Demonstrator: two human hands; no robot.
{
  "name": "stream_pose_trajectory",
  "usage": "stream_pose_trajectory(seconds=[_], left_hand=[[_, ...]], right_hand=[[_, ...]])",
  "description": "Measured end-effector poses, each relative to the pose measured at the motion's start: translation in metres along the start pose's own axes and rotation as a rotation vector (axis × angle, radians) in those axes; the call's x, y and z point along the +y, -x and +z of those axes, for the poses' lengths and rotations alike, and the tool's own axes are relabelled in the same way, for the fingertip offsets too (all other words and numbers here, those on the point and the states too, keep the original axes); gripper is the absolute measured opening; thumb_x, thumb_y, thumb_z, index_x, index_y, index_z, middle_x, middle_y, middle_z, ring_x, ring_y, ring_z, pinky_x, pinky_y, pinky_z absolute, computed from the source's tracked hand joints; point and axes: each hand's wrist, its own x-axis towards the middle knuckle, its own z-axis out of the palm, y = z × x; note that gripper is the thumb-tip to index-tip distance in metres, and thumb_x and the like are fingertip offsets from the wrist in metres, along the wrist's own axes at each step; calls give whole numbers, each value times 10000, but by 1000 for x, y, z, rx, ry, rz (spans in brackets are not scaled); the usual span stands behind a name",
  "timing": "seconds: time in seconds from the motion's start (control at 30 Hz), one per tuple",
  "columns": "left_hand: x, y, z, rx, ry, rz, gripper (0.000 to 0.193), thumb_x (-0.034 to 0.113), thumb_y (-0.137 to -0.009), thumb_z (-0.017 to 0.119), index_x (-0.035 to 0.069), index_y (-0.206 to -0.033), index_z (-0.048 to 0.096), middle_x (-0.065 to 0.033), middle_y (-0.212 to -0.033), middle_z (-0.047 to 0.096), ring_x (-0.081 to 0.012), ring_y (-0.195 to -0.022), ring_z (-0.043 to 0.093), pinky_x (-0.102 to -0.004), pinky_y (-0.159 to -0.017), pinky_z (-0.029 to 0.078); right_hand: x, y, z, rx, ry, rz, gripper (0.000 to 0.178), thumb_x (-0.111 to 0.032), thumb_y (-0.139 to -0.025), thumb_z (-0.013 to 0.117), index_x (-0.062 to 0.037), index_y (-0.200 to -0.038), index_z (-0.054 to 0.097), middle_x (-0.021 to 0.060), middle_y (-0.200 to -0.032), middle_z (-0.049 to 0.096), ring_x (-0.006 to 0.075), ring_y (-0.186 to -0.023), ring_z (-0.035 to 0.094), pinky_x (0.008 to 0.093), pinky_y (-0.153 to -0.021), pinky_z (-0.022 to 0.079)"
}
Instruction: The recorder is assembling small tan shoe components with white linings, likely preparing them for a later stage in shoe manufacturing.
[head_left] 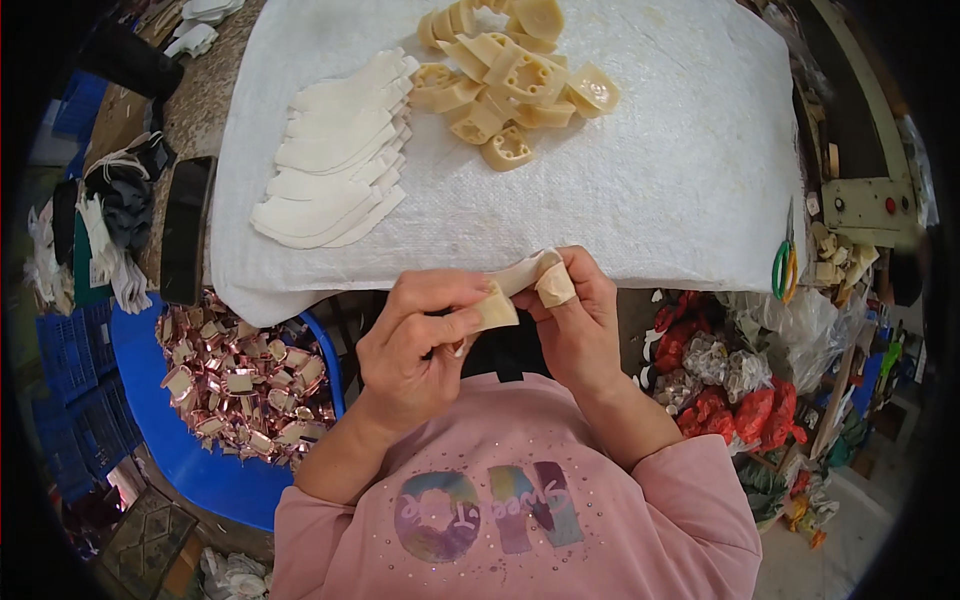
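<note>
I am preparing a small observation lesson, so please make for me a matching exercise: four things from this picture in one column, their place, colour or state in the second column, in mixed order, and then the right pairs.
Things:
1. Scissors
2. Blue tub
3. White cut pieces
4. Small cream piece

Places, colours or states:
A. Between the fingers of the left hand
B. Overlapping one another in a row
C. Green and orange handles
D. Holding many shiny pinkish pieces

Right pairs: 1-C, 2-D, 3-B, 4-A
</note>
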Motion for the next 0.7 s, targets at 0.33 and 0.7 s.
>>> stream_pose_trajectory(seconds=[0.33, 0.7], left_hand=[[0, -7, 10, -134, -429, 181, 230, -68, -620, 628, -28, -838, 569, -121, -852, 542, -242, -687, 539, -314, -551, 436], [4, -5, 5, -135, -144, -200, 161, -86, -760, 620, 6, -845, 518, -135, -920, 592, -236, -764, 586, -304, -638, 478]], right_hand=[[-8, 6, -1, -37, 172, -24, 251, -127, -947, 453, 53, -1089, 557, 128, -1006, 629, 174, -927, 621, 289, -824, 506], [-13, -24, -25, -191, 129, 174, 350, -304, -927, 531, 25, -1041, 569, 111, -960, 629, 180, -879, 613, 299, -790, 496]])
